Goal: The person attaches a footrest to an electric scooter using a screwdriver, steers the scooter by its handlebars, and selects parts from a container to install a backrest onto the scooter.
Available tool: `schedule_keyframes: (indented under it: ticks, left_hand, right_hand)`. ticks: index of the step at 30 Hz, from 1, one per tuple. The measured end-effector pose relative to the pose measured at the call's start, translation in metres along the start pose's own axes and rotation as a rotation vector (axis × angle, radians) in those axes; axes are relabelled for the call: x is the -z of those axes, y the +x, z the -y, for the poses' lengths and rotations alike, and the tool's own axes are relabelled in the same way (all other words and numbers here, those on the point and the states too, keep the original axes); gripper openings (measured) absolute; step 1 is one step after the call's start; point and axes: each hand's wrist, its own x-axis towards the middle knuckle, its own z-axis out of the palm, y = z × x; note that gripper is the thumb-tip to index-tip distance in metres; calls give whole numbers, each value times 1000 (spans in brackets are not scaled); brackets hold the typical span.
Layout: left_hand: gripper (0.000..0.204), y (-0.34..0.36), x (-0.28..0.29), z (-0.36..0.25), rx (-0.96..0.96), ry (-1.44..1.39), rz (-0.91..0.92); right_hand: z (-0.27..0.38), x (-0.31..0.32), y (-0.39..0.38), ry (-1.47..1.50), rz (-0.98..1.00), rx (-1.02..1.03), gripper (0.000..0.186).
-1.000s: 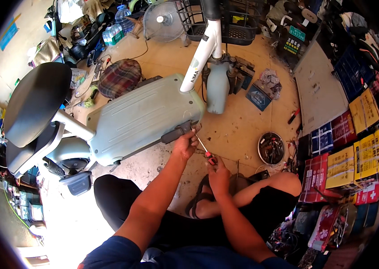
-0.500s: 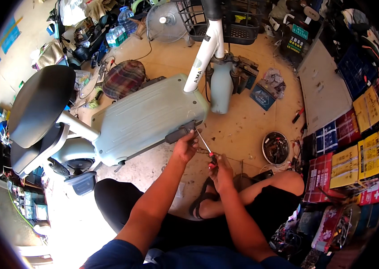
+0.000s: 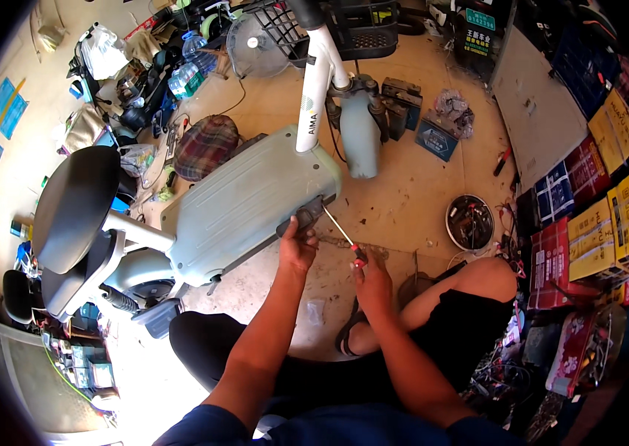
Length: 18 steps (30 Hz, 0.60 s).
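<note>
Along the scooter's (image 3: 244, 204) near deck edge: screwdriver (image 3: 360, 256) in right hand (image 3: 374, 282), left hand (image 3: 299, 247) at the dark plastic part (image 3: 303, 215).
Right: fingers closed round the red-and-black handle, shaft slanting up-left, tip at the front end of the dark part; can't tell if it's seated in anything. Left: fingers half curled, fingertips against the underside of that part; can't tell if they're pinching it. Dark part sits on the deck side, toward the front-wheel end. Round bowl (image 3: 448, 224) of small dark pieces on the floor, right of the screwdriver, well apart. Plaid cushion (image 3: 207, 147) beyond the deck's far side. Yellow and red cartons (image 3: 591, 232) stacked far right.
</note>
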Motion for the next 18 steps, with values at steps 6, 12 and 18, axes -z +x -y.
schedule_keyframes:
  ticks: [6,12,18]
  left_hand:
    - [29,-3,-2,-3,33,0,10]
    - [31,-9,11,-5,-61,4,-93]
    - [27,-22,15,-14,-262,299,-328]
  right_hand:
    - [-8,-4,14,1052,302,-734,34]
    - [-16,-21,6,876,223,-569,29]
    - [-12,-22,-11,1042,87,-791,22]
